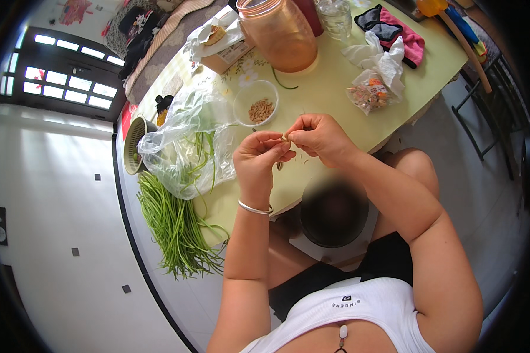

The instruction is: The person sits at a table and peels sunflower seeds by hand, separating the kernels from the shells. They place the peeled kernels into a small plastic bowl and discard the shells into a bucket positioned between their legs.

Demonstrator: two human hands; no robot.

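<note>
My left hand (262,154) and my right hand (321,136) meet fingertip to fingertip above the near part of the table. Both pinch a small pale, yellowish piece (285,137), too small and too covered by my fingers to tell its kind. A small brownish bit (280,166) shows just below the left fingers. Right behind my hands stands a round clear plastic bowl (239,109), partly filled with brownish, elongated beans (261,110). Some thin scraps lie on the tabletop beside my fingers.
Left, a clear plastic bag (188,135) and long green stalks (174,226) overhang the table (330,88) beside a basket (136,144). Behind stand an amber jar (285,41), box (229,56) and glass jug (334,20). A snack bag (368,94) lies right; a dark round container (334,215) sits between my knees.
</note>
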